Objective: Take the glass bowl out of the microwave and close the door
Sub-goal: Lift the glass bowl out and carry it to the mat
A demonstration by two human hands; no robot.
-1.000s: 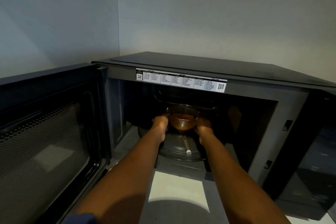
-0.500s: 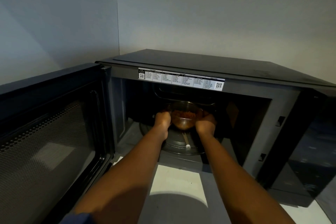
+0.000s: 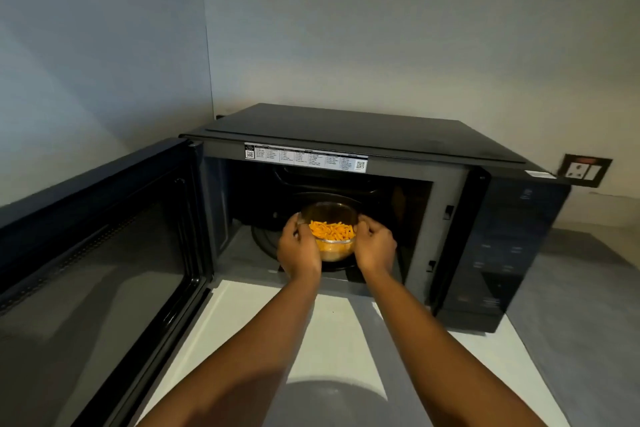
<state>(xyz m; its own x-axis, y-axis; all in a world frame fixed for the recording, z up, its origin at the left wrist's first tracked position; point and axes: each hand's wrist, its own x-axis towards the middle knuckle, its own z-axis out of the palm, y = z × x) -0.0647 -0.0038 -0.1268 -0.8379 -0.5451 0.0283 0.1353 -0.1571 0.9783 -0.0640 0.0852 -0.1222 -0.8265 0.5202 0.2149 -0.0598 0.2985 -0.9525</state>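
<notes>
Nearest the viewer, two bare forearms reach forward over a pale countertop [image 3: 332, 333] toward a black microwave [image 3: 363, 135]. The microwave door [image 3: 97, 274] hangs wide open at the left, swung out toward the viewer. Just inside the opening, the left hand [image 3: 298, 250] and right hand [image 3: 375, 246] cup a glass bowl [image 3: 332, 236] from either side, fingers curled snugly against its walls and thumbs near the rim. The bowl sits at the front of the cavity, above the near edge of the dark turntable [image 3: 266, 239]; whether it is lifted clear cannot be told. It holds a heap of small orange pieces [image 3: 331, 230], filling roughly the lower half. The task looks about a third done: the bowl is gripped but not yet fully out, and the door is not yet closed. Farther right, a wall socket [image 3: 584, 170] sits behind the microwave.
</notes>
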